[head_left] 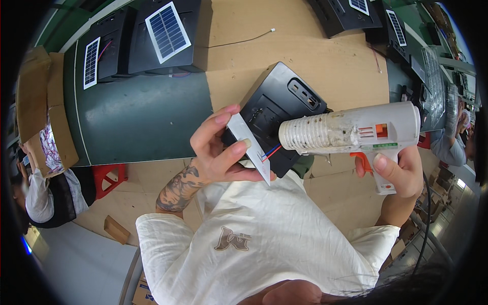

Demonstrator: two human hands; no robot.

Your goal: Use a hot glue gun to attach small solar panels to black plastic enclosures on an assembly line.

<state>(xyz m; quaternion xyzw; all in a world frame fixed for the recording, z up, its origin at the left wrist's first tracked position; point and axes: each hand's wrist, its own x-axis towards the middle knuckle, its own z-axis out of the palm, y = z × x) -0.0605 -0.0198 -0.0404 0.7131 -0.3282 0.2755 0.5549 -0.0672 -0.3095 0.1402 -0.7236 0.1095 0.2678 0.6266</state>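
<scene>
My left hand (216, 147) grips a small solar panel (249, 147) by its edges, tilted so its pale back faces right. A red and a blue wire run from the panel toward a black plastic box (274, 109) with a row of ports on one face. In my right hand (399, 170) is a white hot glue gun (345, 129) with an orange trigger, held by its handle. Its ribbed, stained front end points left at the wires, over the box. The nozzle tip cannot be made out.
Black boxes with solar panels stand at the back left (168, 33) and back right (345, 18). A thin cable (241, 40) lies on the cardboard sheet (239, 15). An open carton (43, 101) and a red stool (109, 178) are at left. Other people sit at both sides.
</scene>
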